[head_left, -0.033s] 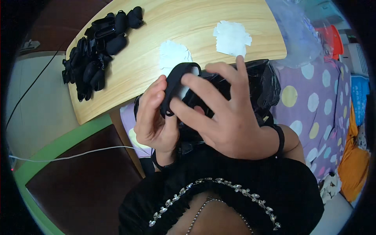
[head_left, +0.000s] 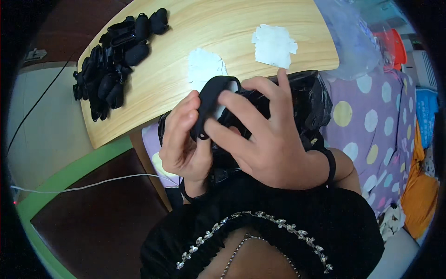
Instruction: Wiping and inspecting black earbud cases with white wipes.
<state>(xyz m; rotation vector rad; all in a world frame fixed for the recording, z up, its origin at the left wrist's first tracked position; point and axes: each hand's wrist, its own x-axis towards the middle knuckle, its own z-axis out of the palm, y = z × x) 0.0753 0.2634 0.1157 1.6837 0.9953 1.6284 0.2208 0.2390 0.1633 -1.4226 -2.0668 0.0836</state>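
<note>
Between my hands is a small black pouch-like item (head_left: 210, 95), rounded in outline, with something white (head_left: 218, 111) showing in its opening. My left hand (head_left: 183, 139) holds its left side, fingers along the outer wall and thumb near the lower end. From the right, my right hand (head_left: 274, 139) grips the rim of the opening with its fingers; the little finger sticks out. Its thumb is mostly hidden behind the fingers. On the table, just beyond the item, lies a white ragged-edged sheet (head_left: 204, 64). Another similar white sheet (head_left: 274, 45) lies farther right.
A pile of black items (head_left: 114, 63) covers the left of the wooden table (head_left: 213, 23). Below my hands hangs a black plastic bag (head_left: 306, 100). A polka-dot purple cloth (head_left: 371, 139) spreads on the right; a brown-seated chair (head_left: 102, 223) stands left, a white cable (head_left: 93, 184) crossing it.
The pouch-like item has shifted very slightly down and right in my hands. My grip looks the same.
</note>
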